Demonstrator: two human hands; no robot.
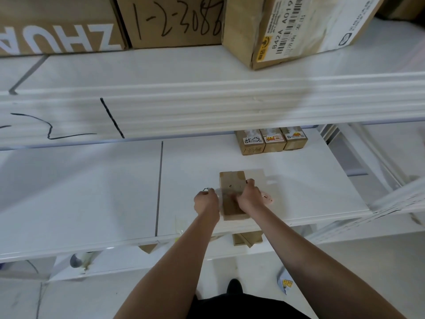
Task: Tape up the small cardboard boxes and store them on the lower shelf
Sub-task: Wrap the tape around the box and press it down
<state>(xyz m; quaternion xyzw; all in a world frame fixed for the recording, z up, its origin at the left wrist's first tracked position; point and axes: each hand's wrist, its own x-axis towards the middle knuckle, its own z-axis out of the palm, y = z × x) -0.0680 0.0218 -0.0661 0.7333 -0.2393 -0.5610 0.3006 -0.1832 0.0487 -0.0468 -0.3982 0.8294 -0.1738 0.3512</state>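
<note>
Both bare arms stretch forward, side by side. Left hand (206, 202) knuckles up, fingers curled and pinching. Right hand (249, 198) just beside it, fingers hooked down in a grip.

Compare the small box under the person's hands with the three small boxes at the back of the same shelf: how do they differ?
The box being handled lies flat near the shelf's front edge; the three back boxes sit side by side far in.
Its visible face is plain brown apart from small marks; theirs carry labels.
The left hand and right hand are on it; nothing touches the trio.
All are small brown cardboard.
</note>
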